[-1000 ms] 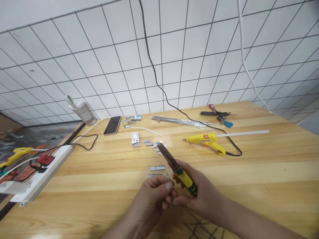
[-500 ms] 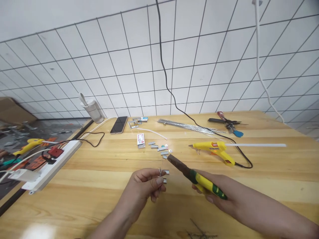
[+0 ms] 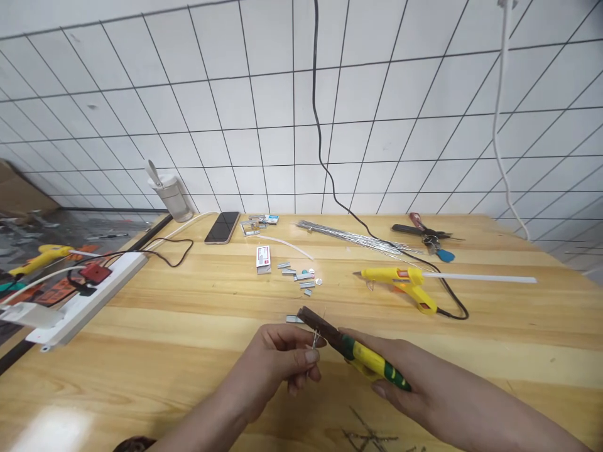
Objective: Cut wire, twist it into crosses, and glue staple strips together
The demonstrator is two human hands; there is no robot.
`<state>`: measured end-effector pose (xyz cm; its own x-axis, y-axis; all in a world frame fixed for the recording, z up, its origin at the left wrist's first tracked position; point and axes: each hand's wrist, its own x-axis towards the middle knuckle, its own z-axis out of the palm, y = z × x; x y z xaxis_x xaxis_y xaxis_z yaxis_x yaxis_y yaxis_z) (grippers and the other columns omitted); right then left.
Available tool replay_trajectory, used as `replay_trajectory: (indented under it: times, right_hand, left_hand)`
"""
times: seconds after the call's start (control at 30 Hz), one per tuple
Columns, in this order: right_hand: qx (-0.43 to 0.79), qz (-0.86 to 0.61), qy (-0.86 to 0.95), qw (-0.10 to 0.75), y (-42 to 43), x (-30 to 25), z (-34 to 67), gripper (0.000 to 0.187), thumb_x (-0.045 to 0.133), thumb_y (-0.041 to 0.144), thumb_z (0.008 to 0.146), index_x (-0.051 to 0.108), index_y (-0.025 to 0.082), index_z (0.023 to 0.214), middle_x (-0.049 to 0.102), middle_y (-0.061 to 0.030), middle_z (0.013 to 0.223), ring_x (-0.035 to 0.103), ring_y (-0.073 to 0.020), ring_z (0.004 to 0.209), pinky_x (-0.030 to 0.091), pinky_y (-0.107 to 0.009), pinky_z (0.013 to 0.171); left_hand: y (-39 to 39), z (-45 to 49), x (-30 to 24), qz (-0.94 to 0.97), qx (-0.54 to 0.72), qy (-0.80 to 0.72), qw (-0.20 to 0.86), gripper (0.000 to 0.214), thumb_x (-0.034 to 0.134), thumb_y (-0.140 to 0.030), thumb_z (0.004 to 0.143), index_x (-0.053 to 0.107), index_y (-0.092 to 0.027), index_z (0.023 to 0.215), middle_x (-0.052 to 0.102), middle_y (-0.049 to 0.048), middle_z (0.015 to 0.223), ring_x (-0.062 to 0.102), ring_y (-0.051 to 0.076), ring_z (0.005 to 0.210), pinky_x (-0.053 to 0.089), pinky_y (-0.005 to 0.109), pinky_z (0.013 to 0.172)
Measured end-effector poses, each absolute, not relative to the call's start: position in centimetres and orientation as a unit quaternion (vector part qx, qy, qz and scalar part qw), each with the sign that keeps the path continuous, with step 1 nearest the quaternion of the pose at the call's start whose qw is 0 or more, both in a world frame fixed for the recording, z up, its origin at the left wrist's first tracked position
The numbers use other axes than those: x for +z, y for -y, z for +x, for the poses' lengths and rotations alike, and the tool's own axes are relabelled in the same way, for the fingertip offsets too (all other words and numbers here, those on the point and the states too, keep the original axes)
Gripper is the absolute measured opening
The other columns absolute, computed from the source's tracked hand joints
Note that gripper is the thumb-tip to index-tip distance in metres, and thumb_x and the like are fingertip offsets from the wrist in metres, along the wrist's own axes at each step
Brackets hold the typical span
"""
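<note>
Yellow-and-green-handled pliers point(image 3: 352, 349) slant across the lower centre of the frame, wrapped in the right hand point(image 3: 407, 370), their dark head reaching up and left above the left fingertips. Just left, the left hand point(image 3: 277, 361) pinches thin silvery wire point(image 3: 315, 339) between thumb and fingers, its crossed ends beside the pliers' head; whether they touch, I cannot tell.

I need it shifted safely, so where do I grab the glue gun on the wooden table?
Probably its yellow handle, from the near side: it slants toward you, away from the nozzle, which points left and might be hot. Mind the cord leaving its end. Your right hand holds pliers, so set those down first.
</note>
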<state>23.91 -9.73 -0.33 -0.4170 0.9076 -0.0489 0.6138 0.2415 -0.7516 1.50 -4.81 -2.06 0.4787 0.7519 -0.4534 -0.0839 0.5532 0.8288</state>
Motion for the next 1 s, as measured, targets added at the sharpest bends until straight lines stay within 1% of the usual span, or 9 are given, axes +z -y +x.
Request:
replay_trajectory:
  times: [0.07, 0.17, 0.3, 0.4, 0.53, 0.73, 0.87, 1.0]
  right_hand:
    - [0.372, -0.488, 0.764, 0.199, 9.6, 0.0, 23.6, 0.074, 0.057, 0.007, 0.075, 0.033, 0.04, 0.137, 0.043, 0.0043, 0.139, 0.044, -0.0272, 0.124, 0.038, -0.047, 0.101]
    - [0.378, -0.484, 0.764, 0.196, 9.5, 0.3, 23.5, 0.075, 0.056, 0.006, 0.075, 0.032, 0.04, 0.137, 0.043, 0.0051, 0.139, 0.045, -0.0261, 0.124, 0.039, -0.045, 0.101]
    - [0.373, -0.482, 0.765, 0.208, 9.5, 0.0, 23.6, 0.073, 0.057, 0.006, 0.074, 0.037, 0.04, 0.135, 0.048, 0.0044, 0.136, 0.046, -0.0267, 0.123, 0.041, -0.044, 0.099]
    - [0.368, -0.484, 0.766, 0.209, 9.6, -0.4, 23.8, 0.072, 0.058, 0.007, 0.074, 0.038, 0.04, 0.135, 0.051, 0.0035, 0.133, 0.05, -0.0267, 0.119, 0.042, -0.044, 0.098]
    - [0.37, -0.494, 0.76, 0.205, 9.6, -0.8, 23.9, 0.069, 0.059, 0.008, 0.074, 0.041, 0.04, 0.133, 0.055, 0.0027, 0.129, 0.055, -0.0265, 0.113, 0.045, -0.042, 0.095]
    - [0.389, -0.507, 0.749, 0.176, 9.4, -0.3, 23.7, 0.054, 0.057, 0.016, 0.077, 0.05, 0.034, 0.127, 0.059, -0.0003, 0.125, 0.056, -0.0269, 0.109, 0.044, -0.042, 0.095]
    - [0.415, -0.525, 0.729, 0.142, 9.4, 0.5, 23.5, 0.045, 0.055, 0.022, 0.08, 0.053, 0.029, 0.124, 0.062, -0.0026, 0.12, 0.057, -0.0257, 0.106, 0.045, -0.036, 0.091]
    - [0.418, -0.536, 0.723, 0.127, 9.5, 0.6, 23.4, 0.033, 0.052, 0.021, 0.08, 0.06, 0.026, 0.112, 0.067, -0.0023, 0.106, 0.061, -0.0231, 0.094, 0.047, -0.031, 0.085]
  left_hand:
    - [4.9, 1.6, -2.1, 0.386, 0.272, -0.428, 0.771, 0.021, 0.079, -0.025, 0.056, 0.072, -0.013, 0.071, 0.066, 0.0024, 0.049, 0.047, 0.005, 0.036, 0.032, 0.015, 0.034]
    - [4.9, 1.6, -2.1, 0.383, 0.271, -0.431, 0.77, 0.022, 0.079, -0.025, 0.055, 0.072, -0.013, 0.071, 0.066, 0.0025, 0.049, 0.047, 0.005, 0.036, 0.032, 0.015, 0.034]
    - [4.8, 1.6, -2.0, 0.385, 0.266, -0.442, 0.766, 0.024, 0.08, -0.027, 0.053, 0.072, -0.013, 0.071, 0.065, 0.0018, 0.048, 0.046, 0.005, 0.036, 0.032, 0.015, 0.035]
    - [4.8, 1.6, -1.9, 0.387, 0.26, -0.443, 0.765, 0.023, 0.08, -0.027, 0.053, 0.072, -0.014, 0.07, 0.065, 0.0012, 0.048, 0.046, 0.005, 0.036, 0.032, 0.015, 0.035]
    - [4.7, 1.5, -1.8, 0.396, 0.254, -0.438, 0.766, 0.023, 0.079, -0.028, 0.055, 0.072, -0.014, 0.071, 0.065, 0.0014, 0.049, 0.047, 0.005, 0.037, 0.031, 0.015, 0.035]
    - [4.6, 1.4, -2.2, 0.398, 0.252, -0.433, 0.768, 0.021, 0.079, -0.028, 0.055, 0.072, -0.014, 0.07, 0.065, 0.0012, 0.048, 0.046, 0.005, 0.035, 0.032, 0.015, 0.035]
    - [4.5, 1.3, -2.7, 0.406, 0.247, -0.422, 0.772, 0.024, 0.079, -0.028, 0.055, 0.071, -0.013, 0.072, 0.065, 0.0013, 0.048, 0.047, 0.005, 0.035, 0.032, 0.015, 0.033]
    - [4.4, 1.3, -2.9, 0.415, 0.25, -0.426, 0.764, 0.023, 0.078, -0.027, 0.056, 0.071, -0.013, 0.072, 0.065, 0.0013, 0.048, 0.046, 0.005, 0.035, 0.031, 0.014, 0.032]
